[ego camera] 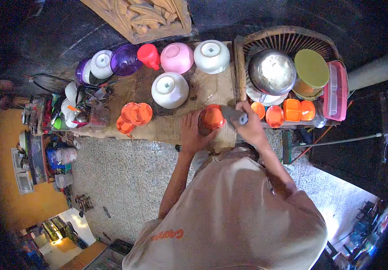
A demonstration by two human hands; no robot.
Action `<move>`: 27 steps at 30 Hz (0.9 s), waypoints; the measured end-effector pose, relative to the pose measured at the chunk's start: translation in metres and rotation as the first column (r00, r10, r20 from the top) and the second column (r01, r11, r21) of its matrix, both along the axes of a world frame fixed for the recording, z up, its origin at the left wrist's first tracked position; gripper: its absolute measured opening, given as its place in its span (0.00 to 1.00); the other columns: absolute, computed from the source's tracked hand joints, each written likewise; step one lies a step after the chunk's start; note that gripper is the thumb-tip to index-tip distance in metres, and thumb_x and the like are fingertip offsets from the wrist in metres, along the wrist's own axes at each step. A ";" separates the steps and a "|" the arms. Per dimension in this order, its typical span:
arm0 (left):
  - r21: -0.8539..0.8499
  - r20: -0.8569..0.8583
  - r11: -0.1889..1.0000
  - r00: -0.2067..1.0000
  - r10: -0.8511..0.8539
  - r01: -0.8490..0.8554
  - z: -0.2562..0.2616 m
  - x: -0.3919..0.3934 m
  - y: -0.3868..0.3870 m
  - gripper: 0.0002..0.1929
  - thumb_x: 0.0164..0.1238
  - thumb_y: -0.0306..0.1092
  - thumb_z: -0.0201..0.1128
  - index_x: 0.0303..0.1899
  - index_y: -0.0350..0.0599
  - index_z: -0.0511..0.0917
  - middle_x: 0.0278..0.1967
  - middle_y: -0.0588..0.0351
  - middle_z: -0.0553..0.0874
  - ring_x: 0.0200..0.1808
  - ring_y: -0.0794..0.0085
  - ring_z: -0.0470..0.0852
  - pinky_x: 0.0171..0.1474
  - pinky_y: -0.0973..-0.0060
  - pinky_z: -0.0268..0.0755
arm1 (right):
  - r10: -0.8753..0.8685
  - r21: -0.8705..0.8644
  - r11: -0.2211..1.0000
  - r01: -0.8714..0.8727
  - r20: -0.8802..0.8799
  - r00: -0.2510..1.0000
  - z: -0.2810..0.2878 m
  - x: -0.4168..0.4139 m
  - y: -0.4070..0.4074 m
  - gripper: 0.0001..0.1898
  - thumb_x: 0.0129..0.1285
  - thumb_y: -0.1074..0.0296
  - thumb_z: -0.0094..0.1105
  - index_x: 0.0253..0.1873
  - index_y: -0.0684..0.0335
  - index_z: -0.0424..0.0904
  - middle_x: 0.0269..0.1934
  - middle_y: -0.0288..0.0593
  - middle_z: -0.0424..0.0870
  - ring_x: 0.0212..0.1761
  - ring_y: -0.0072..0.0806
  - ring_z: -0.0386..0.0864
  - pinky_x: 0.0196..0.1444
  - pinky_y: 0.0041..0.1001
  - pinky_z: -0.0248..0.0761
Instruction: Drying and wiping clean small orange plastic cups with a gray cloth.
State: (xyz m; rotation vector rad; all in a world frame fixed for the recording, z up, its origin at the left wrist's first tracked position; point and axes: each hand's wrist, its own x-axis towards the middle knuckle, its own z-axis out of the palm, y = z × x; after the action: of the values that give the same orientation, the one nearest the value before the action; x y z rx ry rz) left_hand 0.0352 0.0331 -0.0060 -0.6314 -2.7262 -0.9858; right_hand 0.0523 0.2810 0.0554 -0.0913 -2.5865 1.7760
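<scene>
A round orange dish [214, 116] sits before me near the front edge of the wooden table [210, 91]. My left hand [195, 133] curves round its left and near side, with the thumb along the near rim. In my right hand [251, 128] is a bunched grey cloth [231, 114], which reaches the dish's right edge. Part of the cloth is hidden by my fingers. Several small orange dishes [141, 113] lie overlapping to the left. Beyond my left hand, a white bowl [170, 90] stands upside down.
Along the back are a purple bowl [125, 60], a red cup [148, 55], a pink bowl [177, 58] and another white bowl [211, 57]. On the right, a bamboo rack [239, 67] holds a metal pot [272, 72], a green-lidded container [311, 67], a pink box [337, 91] and orange dishes [292, 109].
</scene>
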 end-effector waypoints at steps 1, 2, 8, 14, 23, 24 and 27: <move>-0.003 -0.004 1.000 1.000 0.028 -0.028 0.000 0.001 0.001 0.47 0.62 0.53 0.80 0.79 0.41 0.72 0.72 0.41 0.82 0.71 0.42 0.78 0.74 0.44 0.69 | -0.046 0.014 0.999 0.046 0.026 0.999 0.004 -0.007 0.003 0.21 0.64 0.76 0.73 0.58 0.64 0.74 0.48 0.49 0.83 0.53 0.31 0.81 0.63 0.32 0.76; -0.004 -0.004 1.000 1.000 0.026 -0.026 0.000 0.002 0.000 0.47 0.62 0.53 0.80 0.79 0.41 0.72 0.72 0.41 0.82 0.71 0.42 0.78 0.74 0.44 0.69 | -0.054 0.014 0.998 0.054 0.002 0.999 0.001 -0.012 0.002 0.21 0.65 0.77 0.72 0.60 0.64 0.74 0.47 0.49 0.83 0.50 0.32 0.80 0.60 0.31 0.76; -0.019 -0.100 0.997 0.992 -0.072 0.070 0.000 -0.005 -0.002 0.47 0.64 0.54 0.74 0.82 0.41 0.70 0.74 0.41 0.82 0.73 0.43 0.78 0.77 0.45 0.65 | 0.061 0.069 0.996 -0.058 -0.038 0.997 -0.015 -0.013 -0.003 0.22 0.64 0.77 0.71 0.61 0.59 0.75 0.49 0.57 0.89 0.53 0.58 0.91 0.54 0.43 0.82; -0.063 0.065 0.996 0.996 -0.064 0.068 0.012 -0.004 -0.002 0.46 0.65 0.50 0.77 0.82 0.42 0.69 0.76 0.41 0.80 0.78 0.38 0.74 0.81 0.42 0.64 | 0.130 0.076 0.989 -0.130 0.012 0.991 -0.011 0.014 -0.011 0.27 0.58 0.81 0.70 0.62 0.60 0.75 0.53 0.59 0.89 0.58 0.60 0.90 0.59 0.46 0.80; 0.006 0.110 1.000 0.994 0.003 -0.003 -0.002 -0.002 -0.004 0.50 0.57 0.51 0.82 0.81 0.43 0.70 0.72 0.38 0.81 0.74 0.37 0.76 0.78 0.44 0.66 | 0.052 -0.027 0.998 -0.051 0.053 0.997 -0.004 0.006 -0.011 0.23 0.61 0.76 0.73 0.60 0.62 0.77 0.49 0.47 0.87 0.52 0.31 0.87 0.57 0.33 0.80; 0.027 0.042 0.999 0.999 0.023 -0.024 -0.001 0.002 -0.001 0.49 0.59 0.50 0.80 0.81 0.43 0.70 0.73 0.37 0.80 0.75 0.36 0.76 0.78 0.44 0.66 | 0.054 -0.016 0.998 -0.053 0.053 0.997 0.005 0.001 -0.003 0.22 0.63 0.76 0.73 0.60 0.62 0.77 0.47 0.46 0.86 0.52 0.27 0.84 0.57 0.31 0.79; 0.077 -0.054 0.997 0.999 0.006 -0.001 0.000 0.001 0.001 0.47 0.62 0.49 0.78 0.82 0.42 0.69 0.75 0.35 0.79 0.77 0.36 0.74 0.80 0.44 0.65 | -0.054 -0.024 0.998 0.056 0.082 0.995 -0.002 -0.012 0.010 0.21 0.65 0.76 0.74 0.60 0.63 0.77 0.47 0.46 0.86 0.52 0.27 0.84 0.56 0.31 0.79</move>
State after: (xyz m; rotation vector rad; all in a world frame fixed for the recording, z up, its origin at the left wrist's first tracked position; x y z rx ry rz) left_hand 0.0358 0.0342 -0.0062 -0.6301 -2.6275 -1.0517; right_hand 0.0406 0.2907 0.0536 -0.2382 -2.5878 1.8251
